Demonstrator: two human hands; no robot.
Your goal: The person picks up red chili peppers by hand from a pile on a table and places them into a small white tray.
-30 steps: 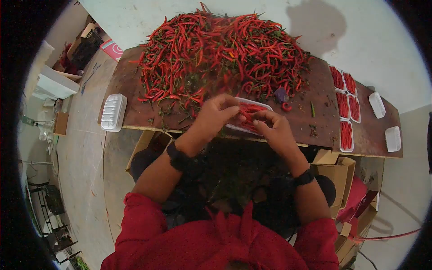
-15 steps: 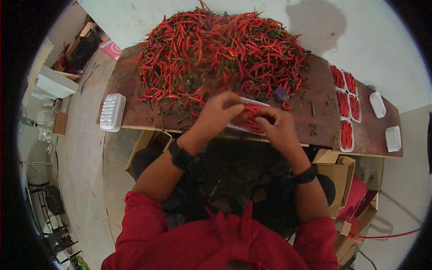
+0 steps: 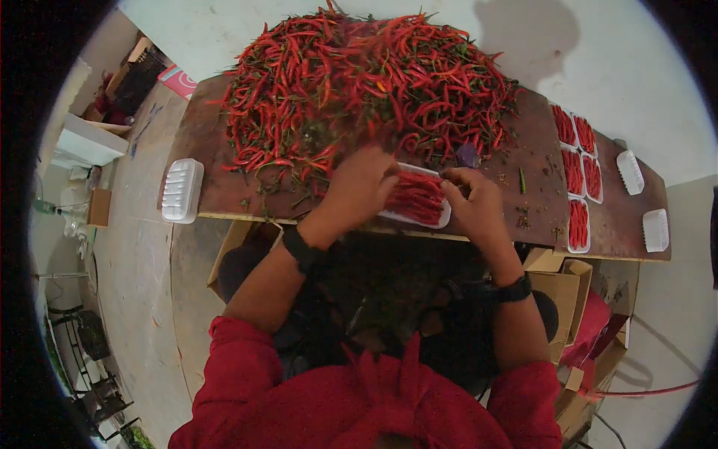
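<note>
A white tray [image 3: 447,219] filled with red chili peppers [image 3: 416,197] laid lengthwise rests at the table's front edge. My left hand [image 3: 362,187] covers the tray's left end, its fingers curled and its thumb against the peppers; part of its grip is hidden. At the far right corner, my right hand [image 3: 476,200] has thumb and fingers bent around the rim beside the pepper ends. Behind both hands rises a large pile of loose red chilies with green stems [image 3: 374,82].
Several filled chili trays [image 3: 578,224] stand at the right. White trays lie at the far right [image 3: 655,230] and on the table's left edge [image 3: 182,191]. A purple object [image 3: 468,156] and a green chili [image 3: 522,180] lie nearby. Cardboard boxes [image 3: 557,292] stand below.
My right hand has moved right, off the middle of the peppers to the tray's right corner. More peppers now show. My left hand has shifted slightly left at its end.
</note>
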